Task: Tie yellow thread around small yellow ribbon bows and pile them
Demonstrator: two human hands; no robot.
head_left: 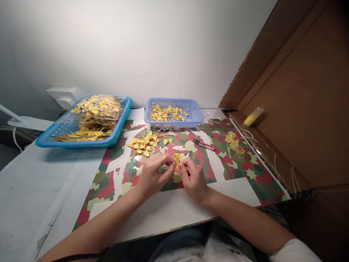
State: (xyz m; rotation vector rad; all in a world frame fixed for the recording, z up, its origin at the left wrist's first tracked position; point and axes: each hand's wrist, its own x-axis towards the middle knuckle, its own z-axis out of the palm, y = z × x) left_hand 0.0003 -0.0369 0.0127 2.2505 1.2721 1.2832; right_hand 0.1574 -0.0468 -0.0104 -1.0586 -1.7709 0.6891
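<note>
**Bare forearms, one white sleeve**

Both forearms are bare from the wrist up. The left hand (151,178) and the right hand (194,179) wear no gloves, and no watch or bracelet shows at either wrist. A white sleeve (293,251) covers the right arm above the elbow, its hem rolled into a soft edge. A thin dark band (81,257) crosses the left arm near the elbow. Between the arms, blue denim trousers (177,243) show beside a patch of white cloth (220,251).

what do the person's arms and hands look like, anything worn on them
Both forearms are bare. The left hand wears no glove, and a thin dark band crosses the left arm near the bottom edge of the picture. The right hand is also ungloved; a white sleeve covers the right upper arm. No rings or watch are visible.
</note>
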